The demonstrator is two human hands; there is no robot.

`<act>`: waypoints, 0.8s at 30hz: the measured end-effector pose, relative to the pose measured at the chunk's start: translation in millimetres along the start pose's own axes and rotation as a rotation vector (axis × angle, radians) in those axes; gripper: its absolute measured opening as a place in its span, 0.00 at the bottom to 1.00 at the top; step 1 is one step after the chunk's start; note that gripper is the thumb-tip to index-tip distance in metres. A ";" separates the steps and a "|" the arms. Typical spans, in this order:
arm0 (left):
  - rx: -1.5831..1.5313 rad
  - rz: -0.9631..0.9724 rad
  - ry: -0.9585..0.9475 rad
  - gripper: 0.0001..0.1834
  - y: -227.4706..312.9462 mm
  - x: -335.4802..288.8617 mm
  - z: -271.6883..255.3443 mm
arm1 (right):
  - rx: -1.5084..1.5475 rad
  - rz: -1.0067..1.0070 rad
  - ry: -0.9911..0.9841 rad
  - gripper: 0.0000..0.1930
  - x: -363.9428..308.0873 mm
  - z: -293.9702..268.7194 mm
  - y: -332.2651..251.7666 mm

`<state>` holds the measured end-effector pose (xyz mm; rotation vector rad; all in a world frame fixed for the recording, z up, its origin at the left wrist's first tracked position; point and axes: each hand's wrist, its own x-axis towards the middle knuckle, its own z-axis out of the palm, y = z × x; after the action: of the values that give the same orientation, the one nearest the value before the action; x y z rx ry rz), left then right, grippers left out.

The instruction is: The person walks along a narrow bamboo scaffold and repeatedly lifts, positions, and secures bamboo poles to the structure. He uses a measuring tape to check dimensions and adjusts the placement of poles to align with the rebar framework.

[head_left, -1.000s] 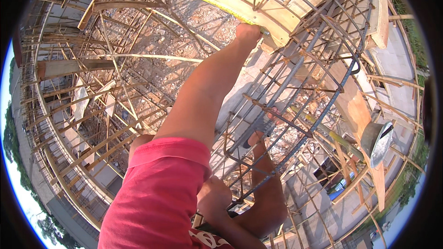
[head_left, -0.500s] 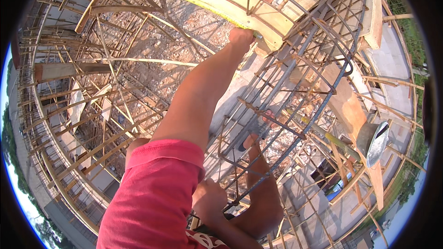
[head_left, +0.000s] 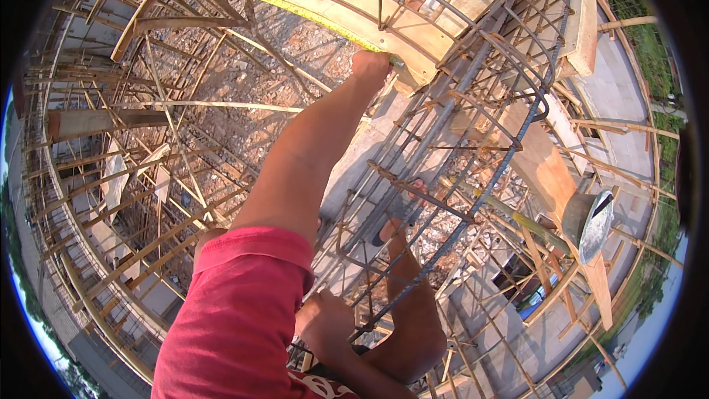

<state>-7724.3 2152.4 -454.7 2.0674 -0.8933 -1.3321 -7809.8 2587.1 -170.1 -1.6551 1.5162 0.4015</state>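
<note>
My left hand [head_left: 371, 66], at the end of a stretched arm in a red sleeve [head_left: 236, 310], is closed on the yellow tape measure [head_left: 295, 10]. The tape's blade runs away to the far left along the lower edge of a long wooden formwork board [head_left: 332, 1]. My fingers are close to the board's near end; a small greyish-green bit shows beside them. Low in the middle, my right hand [head_left: 325, 323] makes a fist against the steel rebar cage [head_left: 443, 114]. What lies inside that fist is hidden.
My bent leg [head_left: 417, 318] and sandalled foot are behind the rebar. A metal bowl-like pan [head_left: 587, 225] rests at right near a wooden plank [head_left: 543, 155]. Bamboo and timber props [head_left: 177, 22] crisscross above rubble ground [head_left: 258, 52] at left. A grey block wall [head_left: 613, 96] stands at right.
The whole view has shifted slightly, so the board, rebar and pan sit a little further left. Both hands keep their grip, the left one still by the board's end.
</note>
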 end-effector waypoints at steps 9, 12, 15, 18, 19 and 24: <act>0.951 0.623 0.138 0.09 -0.3 -25.0 -11.8 | 0.026 0.041 -0.094 0.33 -3.3 -20.2 -5.0; 0.945 0.644 0.151 0.08 0.9 -26.3 -9.1 | -0.019 0.034 -0.141 0.33 0.7 -15.5 -4.7; 1.036 0.644 0.111 0.06 8.9 -34.2 -5.9 | -0.009 0.051 -0.242 0.32 4.3 -24.0 -1.6; 1.058 0.664 0.136 0.07 5.1 -35.1 -10.2 | 0.022 0.084 -0.350 0.29 6.0 -31.1 -4.1; 1.056 0.680 0.158 0.08 1.8 -33.6 -12.8 | 0.020 0.099 -0.348 0.28 4.7 -30.8 -4.8; 1.107 0.700 0.165 0.07 1.5 -35.3 -7.4 | 0.032 0.033 -0.055 0.26 0.4 -2.1 1.3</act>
<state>-7728.4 2178.8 -430.3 2.0970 -2.3334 -0.2386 -7811.6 2585.4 -169.6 -1.5835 1.5032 0.4356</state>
